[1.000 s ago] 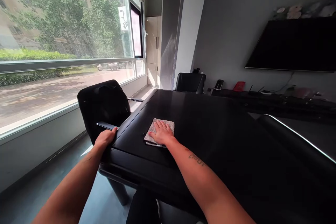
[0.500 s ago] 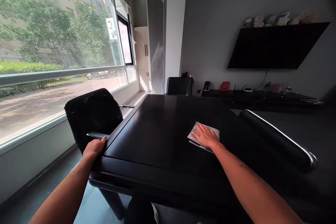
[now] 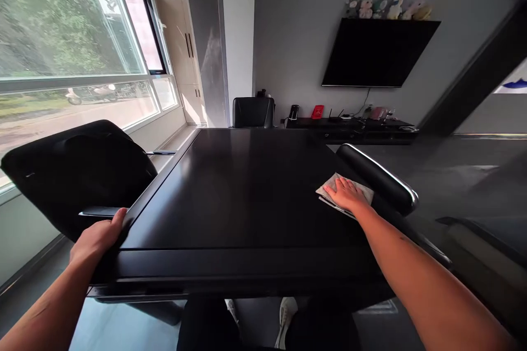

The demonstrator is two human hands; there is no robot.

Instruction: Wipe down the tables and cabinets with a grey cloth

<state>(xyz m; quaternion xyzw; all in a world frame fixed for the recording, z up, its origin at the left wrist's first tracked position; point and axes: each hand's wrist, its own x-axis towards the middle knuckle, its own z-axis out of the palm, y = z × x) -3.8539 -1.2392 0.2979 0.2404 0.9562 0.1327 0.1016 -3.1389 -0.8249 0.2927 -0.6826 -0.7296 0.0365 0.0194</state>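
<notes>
My right hand (image 3: 346, 193) lies flat on a folded, light grey-beige cloth (image 3: 366, 189), its fingers stretched out and pressing it against the dark table (image 3: 242, 192). That cloth is on the right part of the tabletop, close to a black armrest-like cushion with a shiny metal rim (image 3: 376, 178). At the table's near left corner, my left hand (image 3: 99, 236) is closed on the edge, thumb on top; the tips of its other fingers are hidden.
A black chair (image 3: 78, 170) with an armrest stands left of the table, beneath the window. Another black chair (image 3: 253, 112) is at the far end. Behind it, a low dark cabinet (image 3: 349, 126) holds small objects under a wall television (image 3: 379, 52).
My right hand and the cloth have moved right across the tabletop, nearer the metal-rimmed cushion. My left hand stays on the table edge. The camera view has turned to the right.
</notes>
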